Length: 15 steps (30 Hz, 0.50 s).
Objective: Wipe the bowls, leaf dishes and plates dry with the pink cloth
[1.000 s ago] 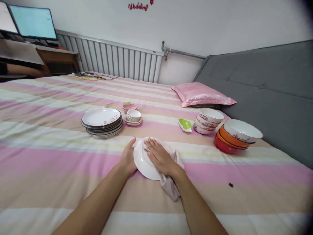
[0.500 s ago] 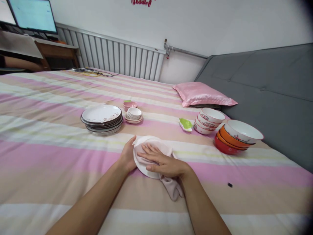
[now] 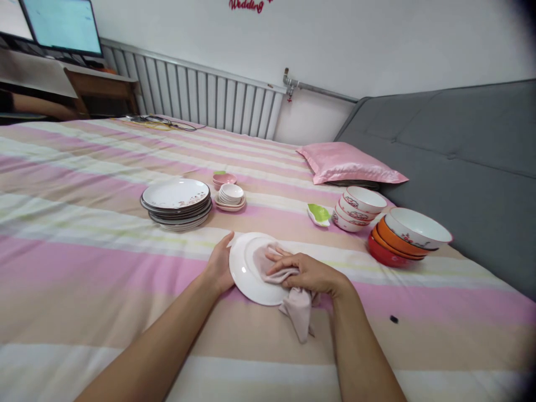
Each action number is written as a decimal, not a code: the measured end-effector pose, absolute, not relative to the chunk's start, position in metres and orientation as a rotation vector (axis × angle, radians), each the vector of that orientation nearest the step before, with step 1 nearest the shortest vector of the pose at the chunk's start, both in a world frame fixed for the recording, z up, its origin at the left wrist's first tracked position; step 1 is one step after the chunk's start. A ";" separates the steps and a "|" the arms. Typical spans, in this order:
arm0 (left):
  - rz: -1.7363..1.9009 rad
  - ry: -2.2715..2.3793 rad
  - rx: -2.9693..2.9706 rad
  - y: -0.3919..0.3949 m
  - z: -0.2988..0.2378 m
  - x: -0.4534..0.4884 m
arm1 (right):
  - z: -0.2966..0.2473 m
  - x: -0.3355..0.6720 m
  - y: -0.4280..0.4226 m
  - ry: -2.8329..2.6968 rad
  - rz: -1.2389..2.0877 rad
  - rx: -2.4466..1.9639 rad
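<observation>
A white plate (image 3: 243,273) is tilted above the striped bedspread, its left rim gripped by my left hand (image 3: 220,263). The fingers of that hand are partly hidden behind the plate. My right hand (image 3: 307,272) is closed on a pale pink cloth (image 3: 299,312), bunched under the fingers and pressed on the right part of the plate's face. A loose end of the cloth hangs below the plate's lower right rim. Left of the plate, beyond my left hand, stands a stack of plates (image 3: 176,195), the top one white with a dark rim and a floral print.
Small white dishes (image 3: 231,193) and pink dishes (image 3: 224,178) stand behind the plate. To the right are a green leaf-shaped dish (image 3: 319,213), stacked white bowls (image 3: 355,209) and larger orange and red bowls (image 3: 393,248). A small black object (image 3: 393,319) lies on the bedspread.
My right hand has slid right across the plate with the cloth, and its flat fingers have curled into the cloth. More of the plate's left face shows. My left hand keeps its hold.
</observation>
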<state>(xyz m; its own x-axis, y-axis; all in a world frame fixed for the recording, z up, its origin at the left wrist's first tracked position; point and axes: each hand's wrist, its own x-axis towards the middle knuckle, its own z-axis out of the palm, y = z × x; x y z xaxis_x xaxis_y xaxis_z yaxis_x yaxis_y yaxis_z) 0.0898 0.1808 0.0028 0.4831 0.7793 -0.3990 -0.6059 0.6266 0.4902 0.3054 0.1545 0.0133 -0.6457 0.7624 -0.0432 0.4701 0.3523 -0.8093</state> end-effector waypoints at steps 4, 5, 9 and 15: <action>0.850 0.647 0.310 0.182 0.002 0.090 | 0.008 0.303 0.159 -2.220 1.156 -1.272; 0.854 0.643 0.312 0.182 0.001 0.089 | 0.005 0.301 0.161 -2.229 1.132 -1.308; 0.883 0.629 0.316 0.183 -0.002 0.091 | -0.013 0.285 0.170 -2.177 0.995 -1.387; 0.984 0.751 0.477 0.176 -0.008 0.098 | -0.032 0.271 0.177 -1.867 0.823 -1.429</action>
